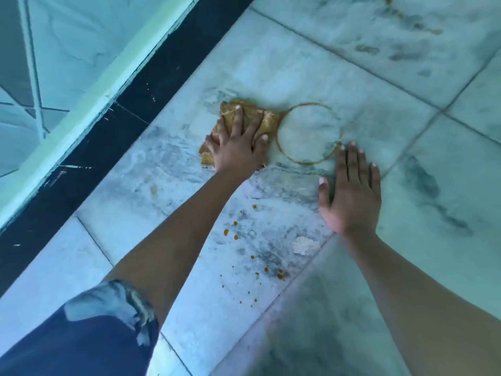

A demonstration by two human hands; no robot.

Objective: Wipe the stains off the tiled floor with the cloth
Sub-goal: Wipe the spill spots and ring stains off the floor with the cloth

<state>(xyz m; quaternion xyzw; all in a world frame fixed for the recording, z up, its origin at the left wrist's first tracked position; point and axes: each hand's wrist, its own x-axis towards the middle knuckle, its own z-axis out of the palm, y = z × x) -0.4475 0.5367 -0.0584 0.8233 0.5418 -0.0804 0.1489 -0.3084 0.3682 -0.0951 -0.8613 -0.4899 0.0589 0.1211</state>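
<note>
Pressed the left grip (237,147) flat upon the crumpled yellow-brown cloth (271,122), with straight, spread fingers and no curl or pinch round the fabric. Found the cloth lying on the pale tiled floor (298,50), right against the left edge of a brown ring stain (309,103). Laid the right grip (349,194) open and palm-down on bare tile just right of that ring, with fingertips at the ring's lower right rim and nothing held. Saw orange droplets (226,232) scattered on the tile between the two forearms, beside a small white patch (305,245). Saw also a knee in torn dark-blue trousers (81,335) at lower left, near a dark border strip (162,77).
</note>
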